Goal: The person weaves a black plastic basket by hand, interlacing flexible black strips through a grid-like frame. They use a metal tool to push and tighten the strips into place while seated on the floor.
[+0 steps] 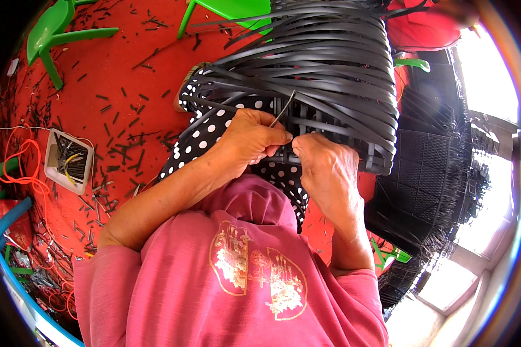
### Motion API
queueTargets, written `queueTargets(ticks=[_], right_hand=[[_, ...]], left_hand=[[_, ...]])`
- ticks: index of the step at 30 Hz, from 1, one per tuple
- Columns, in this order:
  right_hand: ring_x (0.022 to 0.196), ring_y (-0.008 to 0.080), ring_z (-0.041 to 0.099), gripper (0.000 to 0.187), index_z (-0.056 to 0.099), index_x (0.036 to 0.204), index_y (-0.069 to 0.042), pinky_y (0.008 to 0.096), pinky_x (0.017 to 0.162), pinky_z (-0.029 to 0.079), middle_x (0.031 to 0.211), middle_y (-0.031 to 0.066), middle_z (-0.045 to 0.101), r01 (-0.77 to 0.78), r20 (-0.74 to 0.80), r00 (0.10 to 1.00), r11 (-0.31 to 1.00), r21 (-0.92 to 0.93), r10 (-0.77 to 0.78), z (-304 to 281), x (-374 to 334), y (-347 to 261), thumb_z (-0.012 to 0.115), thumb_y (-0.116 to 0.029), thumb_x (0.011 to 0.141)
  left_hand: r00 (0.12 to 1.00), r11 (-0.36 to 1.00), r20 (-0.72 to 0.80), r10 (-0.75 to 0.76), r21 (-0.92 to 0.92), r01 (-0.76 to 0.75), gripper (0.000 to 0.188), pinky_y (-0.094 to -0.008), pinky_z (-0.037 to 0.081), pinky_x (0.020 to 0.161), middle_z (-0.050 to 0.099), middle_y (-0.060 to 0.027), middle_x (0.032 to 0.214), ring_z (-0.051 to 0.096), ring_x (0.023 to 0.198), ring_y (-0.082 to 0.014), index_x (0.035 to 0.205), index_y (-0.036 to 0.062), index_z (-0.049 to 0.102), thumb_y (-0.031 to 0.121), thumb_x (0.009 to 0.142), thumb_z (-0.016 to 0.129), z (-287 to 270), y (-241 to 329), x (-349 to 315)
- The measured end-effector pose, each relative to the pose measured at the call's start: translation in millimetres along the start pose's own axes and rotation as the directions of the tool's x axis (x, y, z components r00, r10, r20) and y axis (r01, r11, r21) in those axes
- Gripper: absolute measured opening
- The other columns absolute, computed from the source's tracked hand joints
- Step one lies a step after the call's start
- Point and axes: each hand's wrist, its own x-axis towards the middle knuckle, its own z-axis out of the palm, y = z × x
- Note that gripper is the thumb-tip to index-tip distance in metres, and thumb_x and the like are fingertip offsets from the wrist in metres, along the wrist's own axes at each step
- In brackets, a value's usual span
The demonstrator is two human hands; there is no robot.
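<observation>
A half-woven panel of black plastic strips (341, 78) rests across my lap, with long loose strip ends fanning out to the left. My left hand (252, 139) is closed at the panel's near left corner, thumb and fingers pinched together. From between its fingers a thin dark strip (287, 106) curves upward. My right hand (328, 162) is curled against the panel's near edge, its fingertips close to those of the left. What the right fingers grip is hidden under the hand.
Woven black panels (417, 156) are stacked at the right. A pale bin (68, 161) of black offcuts stands on the red floor (92, 69) at the left, by an orange cord (32, 182). Green stools (51, 32) stand at the far side. Another person in red (422, 26) is at the far right.
</observation>
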Motion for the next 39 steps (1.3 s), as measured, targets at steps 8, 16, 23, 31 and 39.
queueTargets(ticks=[8, 16, 23, 31, 39], right_hand=[[0.070, 0.0344, 0.061, 0.004, 0.058, 0.081, -0.003, 0.0434, 0.060, 0.046, 0.075, 0.0141, 0.062, 0.001, 0.020, 1.000, 0.997, -0.077, 0.000, 6, 2, -3, 0.056, -0.003, 0.077], [0.071, 0.0384, 0.063, 0.016, 0.060, 0.082, 0.001, 0.0476, 0.063, 0.048, 0.078, 0.0215, 0.062, 0.049, 0.117, 0.993, 0.992, -0.119, -0.035, -13, -5, -6, 0.056, -0.007, 0.070], [0.066, 0.0372, 0.064, 0.013, 0.064, 0.071, 0.000, 0.0463, 0.060, 0.049, 0.074, 0.0216, 0.064, 0.085, 0.143, 0.988, 0.987, -0.138, -0.065, -11, -1, -13, 0.058, -0.010, 0.071], [0.066, 0.0368, 0.064, 0.012, 0.063, 0.069, -0.001, 0.0468, 0.059, 0.049, 0.068, 0.0208, 0.063, 0.023, 0.024, 1.000, 0.992, -0.123, -0.020, -6, -7, -19, 0.058, -0.012, 0.071], [0.071, 0.0372, 0.065, 0.014, 0.062, 0.078, 0.002, 0.0468, 0.064, 0.050, 0.078, 0.0215, 0.064, -0.029, 0.041, 0.999, 0.996, -0.086, 0.032, -7, -9, -19, 0.056, -0.010, 0.072]], left_hand=[[0.983, 0.971, 0.028, 0.181, 0.156, -0.183, 0.008, -0.0196, 0.032, 0.041, 0.056, -0.0034, 0.061, 0.046, 0.047, -0.0061, 0.083, -0.0007, 0.064, 0.006, 0.078, 0.063, -13, -22, -1], [0.930, 0.881, -0.021, 0.368, 0.328, -0.341, 0.014, -0.0271, 0.044, 0.057, 0.061, -0.0052, 0.072, 0.053, 0.066, -0.0105, 0.089, -0.0028, 0.064, 0.001, 0.077, 0.062, 15, -38, -16], [0.987, 0.983, 0.151, 0.063, 0.162, -0.088, 0.049, -0.0220, 0.037, 0.047, 0.056, -0.0057, 0.069, 0.051, 0.056, -0.0094, 0.128, -0.0005, 0.042, -0.001, 0.082, 0.059, 8, -23, -30], [0.908, 0.994, 0.415, -0.048, 0.111, 0.001, 0.051, -0.0218, 0.030, 0.039, 0.057, -0.0076, 0.064, 0.044, 0.044, -0.0099, 0.126, 0.0001, 0.043, 0.001, 0.077, 0.056, -9, 1, -26], [0.979, 0.932, 0.199, 0.053, 0.343, -0.120, 0.008, -0.0223, 0.032, 0.038, 0.055, -0.0048, 0.057, 0.045, 0.041, -0.0093, 0.089, 0.0013, 0.058, 0.006, 0.083, 0.056, 5, -20, -11]])
